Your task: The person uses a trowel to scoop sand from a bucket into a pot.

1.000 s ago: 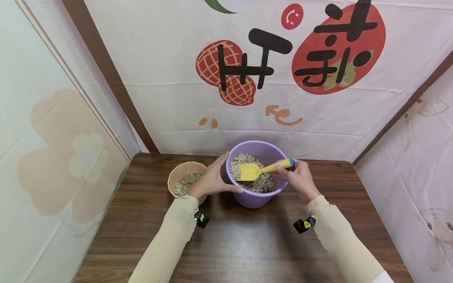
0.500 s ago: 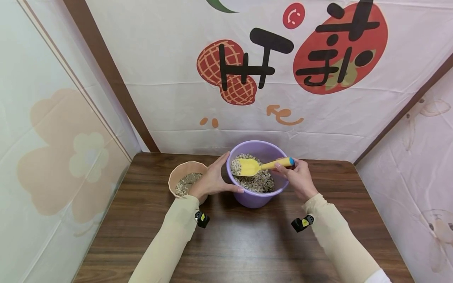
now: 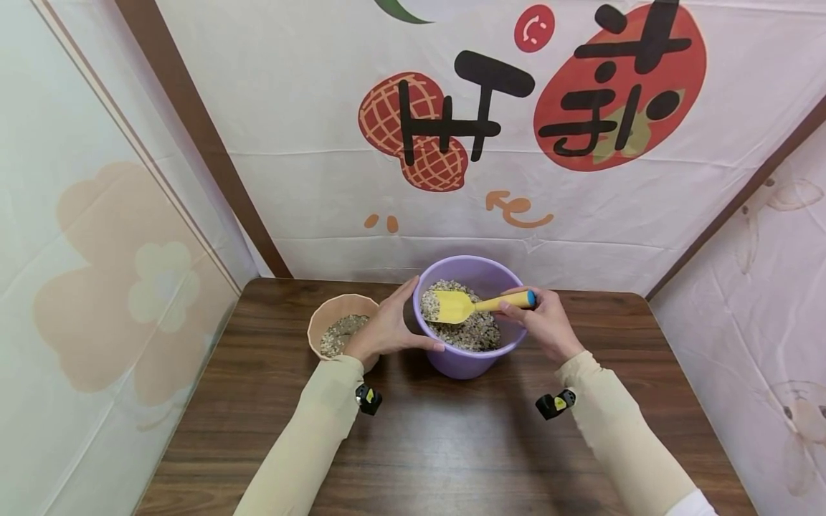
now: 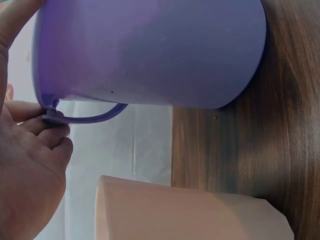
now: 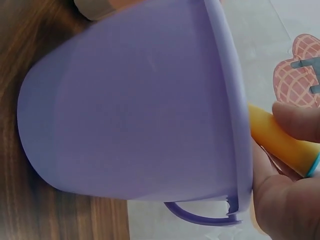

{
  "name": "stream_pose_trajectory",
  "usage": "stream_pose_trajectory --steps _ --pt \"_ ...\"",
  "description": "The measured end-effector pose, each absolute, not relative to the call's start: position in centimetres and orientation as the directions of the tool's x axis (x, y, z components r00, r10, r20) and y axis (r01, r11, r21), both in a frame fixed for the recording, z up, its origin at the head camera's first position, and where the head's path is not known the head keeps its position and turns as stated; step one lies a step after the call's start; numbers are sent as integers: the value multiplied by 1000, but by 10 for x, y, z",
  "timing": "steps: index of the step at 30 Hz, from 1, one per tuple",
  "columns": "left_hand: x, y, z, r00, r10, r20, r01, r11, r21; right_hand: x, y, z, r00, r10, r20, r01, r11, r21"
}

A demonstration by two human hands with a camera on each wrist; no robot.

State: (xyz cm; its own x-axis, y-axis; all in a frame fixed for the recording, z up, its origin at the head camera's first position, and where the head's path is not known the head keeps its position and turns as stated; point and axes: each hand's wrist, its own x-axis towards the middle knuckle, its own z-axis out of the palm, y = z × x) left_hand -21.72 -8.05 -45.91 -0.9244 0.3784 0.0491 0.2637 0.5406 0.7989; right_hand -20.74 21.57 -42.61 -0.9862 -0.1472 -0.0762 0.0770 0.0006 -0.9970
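Note:
A purple bucket [image 3: 462, 362] holding pale gravel [image 3: 479, 331] stands on the brown wooden table [image 3: 452, 437]. My left hand [image 3: 386, 326] grips its left rim, thumb along the near side; the left wrist view shows the bucket [image 4: 150, 55] and my left hand [image 4: 30, 165] at its handle. My right hand [image 3: 545, 322] holds the handle of a yellow toy shovel [image 3: 459, 305] whose blade lies over the gravel. The right wrist view shows the bucket wall [image 5: 135, 110] and the shovel handle [image 5: 280, 142] in my right hand [image 5: 290, 195].
A peach pot [image 3: 340, 313] with some gravel stands just left of the bucket, behind my left hand; the same pot [image 4: 190, 212] shows in the left wrist view. Cloth walls enclose the table at the back and on both sides. Bare tabletop lies toward me.
The shovel blade has moved a little left and away from me across the gravel, from the near middle toward the far left. My left hand and the bucket have stayed put.

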Motion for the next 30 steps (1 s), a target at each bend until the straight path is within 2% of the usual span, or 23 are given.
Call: stream_pose_trajectory --steps 22,30 --pt "-217 -80 -460 -928 371 42 258 554 792 -195 235 -429 -986 -163 -45 78 -197 -977" --pt "-217 -81 -459 -931 362 42 249 547 799 -190 243 -425 -987 -157 28 24 -318 -948"
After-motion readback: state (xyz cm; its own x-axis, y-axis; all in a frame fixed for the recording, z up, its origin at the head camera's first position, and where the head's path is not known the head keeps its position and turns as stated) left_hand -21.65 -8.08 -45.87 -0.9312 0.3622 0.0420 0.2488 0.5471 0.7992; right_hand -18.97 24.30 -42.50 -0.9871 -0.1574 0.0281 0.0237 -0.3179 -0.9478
